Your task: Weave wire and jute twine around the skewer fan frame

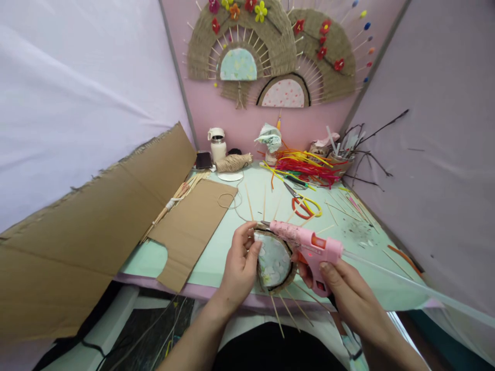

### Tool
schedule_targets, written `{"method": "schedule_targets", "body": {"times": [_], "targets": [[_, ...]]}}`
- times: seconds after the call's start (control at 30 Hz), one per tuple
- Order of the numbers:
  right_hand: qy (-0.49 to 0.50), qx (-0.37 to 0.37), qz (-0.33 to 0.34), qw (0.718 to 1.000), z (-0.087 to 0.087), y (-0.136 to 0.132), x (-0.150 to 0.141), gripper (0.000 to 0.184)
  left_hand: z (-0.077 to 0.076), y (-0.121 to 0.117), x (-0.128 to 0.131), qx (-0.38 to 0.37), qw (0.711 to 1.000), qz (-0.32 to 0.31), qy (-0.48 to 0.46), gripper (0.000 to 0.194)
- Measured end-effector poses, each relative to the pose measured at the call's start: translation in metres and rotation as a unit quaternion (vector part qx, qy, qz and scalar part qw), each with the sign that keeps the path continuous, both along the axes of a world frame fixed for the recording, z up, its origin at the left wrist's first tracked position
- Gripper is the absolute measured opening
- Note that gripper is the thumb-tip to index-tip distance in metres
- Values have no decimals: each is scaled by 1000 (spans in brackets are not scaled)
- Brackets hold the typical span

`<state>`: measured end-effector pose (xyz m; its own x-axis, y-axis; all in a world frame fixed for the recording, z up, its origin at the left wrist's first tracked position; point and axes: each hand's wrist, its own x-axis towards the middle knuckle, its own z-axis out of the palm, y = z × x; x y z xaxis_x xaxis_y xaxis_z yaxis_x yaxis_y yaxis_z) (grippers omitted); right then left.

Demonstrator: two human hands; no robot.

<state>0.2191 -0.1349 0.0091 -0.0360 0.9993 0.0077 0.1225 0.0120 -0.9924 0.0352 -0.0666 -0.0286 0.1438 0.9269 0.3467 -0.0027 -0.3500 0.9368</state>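
In the middle of the head view, my left hand [243,260] grips the straight edge of a half-round fan piece [274,263]. That piece has pale blue floral cloth, a dark cord along its curve and thin wooden sticks fanning out from it. My right hand [340,283] is wrapped round the handle of a pink glue gun [307,242]. The gun's metal nozzle points left, at the upper edge of the fan piece close to my left fingertips. A long clear glue stick juts from the gun's back. Any glue at the tip is too small to make out.
Scissors [303,203] and red and yellow pipe cleaners [305,167] lie behind the fan piece. Cardboard sheets [193,226] are on the left, beside bundled sticks [174,203]. Twine [234,163] and a white bottle [218,147] stand at the back. Finished fans [242,41] hang on the wall.
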Motion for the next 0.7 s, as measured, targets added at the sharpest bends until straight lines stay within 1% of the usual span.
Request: {"method": "schedule_targets", "body": {"times": [0.13, 0.2, 0.3, 0.4, 0.53, 0.63, 0.7], "targets": [[-17, 13, -1, 1000, 1, -1, -1, 40, -2, -1, 2, 6, 1000, -7, -12, 30], [-21, 6, -3, 1000, 1, -3, -1, 41, -4, -2, 4, 5, 1000, -8, -22, 30], [-16, -4, -12, 1000, -1, -6, 0, 44, -5, -6, 5, 16, 999, -1, -38, 32], [-13, 14, -20, 1000, -2, -10, 1, 45, -2, -13, 4, 13, 998, 8, -58, 37], [23, 55, -31, 998, -2, -15, 2, 45, 11, -17, 6, 25, 996, 24, -77, 40], [60, 63, -42, 995, 4, -17, 1, 48, 27, -13, 9, 53, 994, 23, -96, 40], [64, 72, -45, 994, 10, -17, 1, 50, 38, -8, 12, 72, 991, 23, -107, 39]]}}
